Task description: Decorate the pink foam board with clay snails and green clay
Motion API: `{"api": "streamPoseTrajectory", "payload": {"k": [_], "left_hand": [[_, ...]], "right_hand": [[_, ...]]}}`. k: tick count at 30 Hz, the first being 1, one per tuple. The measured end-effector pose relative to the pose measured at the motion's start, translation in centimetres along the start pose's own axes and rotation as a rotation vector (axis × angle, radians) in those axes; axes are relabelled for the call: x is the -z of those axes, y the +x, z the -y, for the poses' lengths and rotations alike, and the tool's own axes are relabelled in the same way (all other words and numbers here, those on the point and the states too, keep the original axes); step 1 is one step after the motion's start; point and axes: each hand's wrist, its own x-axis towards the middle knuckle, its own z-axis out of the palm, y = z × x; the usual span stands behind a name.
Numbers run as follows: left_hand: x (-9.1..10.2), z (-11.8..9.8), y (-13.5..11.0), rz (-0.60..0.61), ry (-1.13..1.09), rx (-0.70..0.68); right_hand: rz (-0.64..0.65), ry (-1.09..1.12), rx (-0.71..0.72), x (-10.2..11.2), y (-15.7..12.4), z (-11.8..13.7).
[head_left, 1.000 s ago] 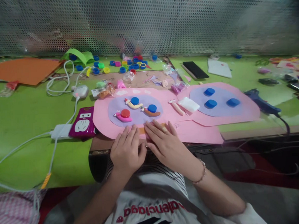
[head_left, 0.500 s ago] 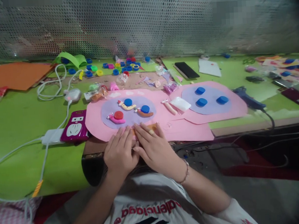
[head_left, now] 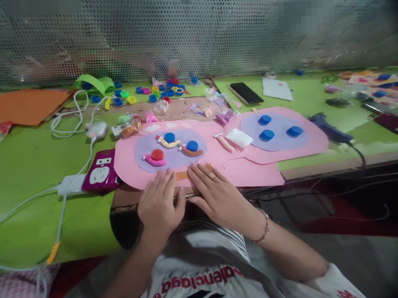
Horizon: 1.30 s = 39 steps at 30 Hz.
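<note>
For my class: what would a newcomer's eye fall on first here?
Probably three snail-like figures on the left lilac oval, just beyond the left hand and right hand. Then perhaps three blue caps on the right lilac oval and the orange sheet at the left edge.

Muted, fairly even light covers the green table [head_left: 28,165], with a pale sheen toward its right side, while the space beneath falls into deep shadow. The perforated screen [head_left: 181,35] looks hazy, with pixelated blocks along its top. Fine detail is soft throughout, wide-angle distortion stretches the margins, and the upper right corner darkens to black.
</note>
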Motion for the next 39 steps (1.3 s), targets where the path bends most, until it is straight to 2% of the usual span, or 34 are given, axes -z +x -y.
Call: {"api": "streamPoseTrajectory", "payload": {"k": [8, 16, 18, 22, 24, 27, 32, 39], "left_hand": [[0.0, 0.0, 0.1, -0.014, 0.002, -0.007], [-0.1, -0.1, 0.0, -0.029, 0.009, -0.01], [0.0, -0.1, 0.0, -0.04, 0.016, -0.017], [0.0, -0.2, 0.2, -0.056, 0.024, -0.023], [0.0, -0.2, 0.2, -0.056, 0.023, -0.027], [-0.1, -0.1, 0.1, -0.064, 0.027, -0.033], [-0.2, 0.0, 0.0, -0.045, 0.033, -0.036], [-0.1, 0.0, 0.0, -0.042, 0.037, -0.039]], "right_hand": [[0.014, -0.033, -0.033, 0.2, -1.3, -1.5], [-0.073, 0.033, -0.09, 0.7, -1.2, -2.8], [-0.122, 0.11, -0.106, 0.6, -1.3, -3.1], [-0.345, 0.349, -0.146, 0.0, -1.7, -3.7], [-0.381, 0.386, -0.128, -0.3, -1.9, -3.7], [-0.326, 0.31, -0.025, -0.5, -1.9, -3.6], [-0.301, 0.04, 0.212, -0.9, -1.6, -3.3], [-0.239, -0.157, 0.164, -1.4, -1.9, -3.3]]}}
